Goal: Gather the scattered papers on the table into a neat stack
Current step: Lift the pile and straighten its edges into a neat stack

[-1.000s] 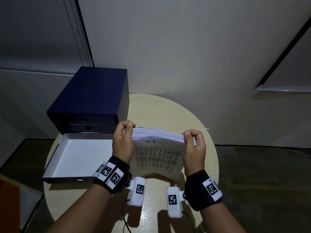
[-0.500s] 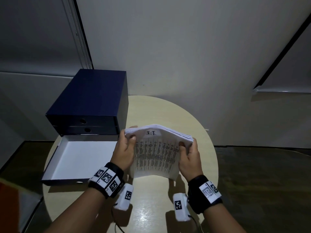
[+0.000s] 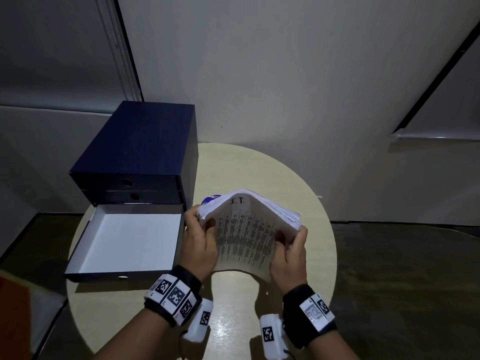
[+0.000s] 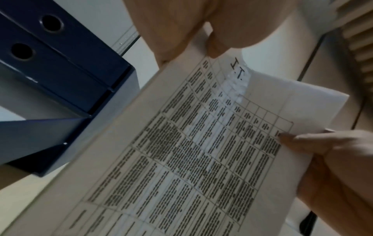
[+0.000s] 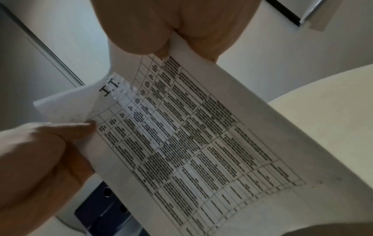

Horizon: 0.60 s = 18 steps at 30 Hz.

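Note:
A thick stack of printed papers point(image 3: 246, 229) is held upright above the round table point(image 3: 259, 172), bowed toward me, its front sheet a table of text headed "I.T.". My left hand point(image 3: 200, 237) grips the stack's left edge and my right hand point(image 3: 291, 248) grips its right edge. In the left wrist view the front sheet point(image 4: 191, 151) fills the frame, with my left hand point(image 4: 193, 33) at the top and my right hand's fingers point(image 4: 315, 143) pinching the far edge. The right wrist view shows the same sheet point(image 5: 191, 143) between my right hand point(image 5: 171, 32) and my left hand point(image 5: 46, 156).
A dark blue drawer box point(image 3: 140, 152) stands at the table's back left. Its bottom drawer point(image 3: 124, 275) is pulled out toward me, white inside and holding nothing. A grey wall rises close behind the table. A blue and white object point(image 3: 210, 198) peeks out behind the stack.
The stack has tipped from nearly flat to upright, its printed front now facing me. Both hands have slid lower along its side edges and the whole stack has dropped closer to the table.

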### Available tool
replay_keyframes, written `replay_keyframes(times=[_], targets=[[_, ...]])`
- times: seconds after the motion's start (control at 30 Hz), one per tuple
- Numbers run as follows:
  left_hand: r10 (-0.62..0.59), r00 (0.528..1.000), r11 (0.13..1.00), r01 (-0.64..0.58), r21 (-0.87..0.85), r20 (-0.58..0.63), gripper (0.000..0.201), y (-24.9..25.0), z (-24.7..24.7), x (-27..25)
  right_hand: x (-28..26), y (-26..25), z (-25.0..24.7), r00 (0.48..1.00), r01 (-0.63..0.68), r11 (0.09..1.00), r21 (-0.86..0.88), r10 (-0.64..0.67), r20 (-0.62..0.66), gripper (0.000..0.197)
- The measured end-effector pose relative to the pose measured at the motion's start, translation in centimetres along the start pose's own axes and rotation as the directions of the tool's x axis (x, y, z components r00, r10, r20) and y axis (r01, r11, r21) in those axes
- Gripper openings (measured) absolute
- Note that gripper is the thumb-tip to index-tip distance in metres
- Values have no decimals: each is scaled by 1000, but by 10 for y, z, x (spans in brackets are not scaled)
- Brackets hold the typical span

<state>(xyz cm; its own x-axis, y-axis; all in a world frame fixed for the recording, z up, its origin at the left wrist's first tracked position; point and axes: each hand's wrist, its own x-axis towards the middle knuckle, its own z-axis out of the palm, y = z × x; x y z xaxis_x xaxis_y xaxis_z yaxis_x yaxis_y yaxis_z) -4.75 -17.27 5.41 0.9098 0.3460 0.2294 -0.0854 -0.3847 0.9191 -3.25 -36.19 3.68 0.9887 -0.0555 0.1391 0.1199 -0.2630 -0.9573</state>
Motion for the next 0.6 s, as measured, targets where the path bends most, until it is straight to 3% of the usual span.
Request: replay_keyframes(times=[0.17,0.27,0.4,0.47,0.6], targets=[[-45,998,998,47,-43,48,36,-7,-8,2,-2,1,-1,999,-45,998,32,44,15,41],[22,999,985,-26,-170,-29,41,8,-15,10,3,-18,-7,997,44,995,92,-37,-67,43],[-9,989,971,-27,-237,-150,28,25,-12,28,19,-48,-5,972,131,985,116,-104,-210,21],[-38,982,971,-7,-238,-184,22,27,-9,33,28,-52,-1,963,88,988,124,-53,-265,9],[-98,977,956,40,-291,-188,12,21,-8,40,37,-44,2,953,-1,989,147,46,-301,13]])
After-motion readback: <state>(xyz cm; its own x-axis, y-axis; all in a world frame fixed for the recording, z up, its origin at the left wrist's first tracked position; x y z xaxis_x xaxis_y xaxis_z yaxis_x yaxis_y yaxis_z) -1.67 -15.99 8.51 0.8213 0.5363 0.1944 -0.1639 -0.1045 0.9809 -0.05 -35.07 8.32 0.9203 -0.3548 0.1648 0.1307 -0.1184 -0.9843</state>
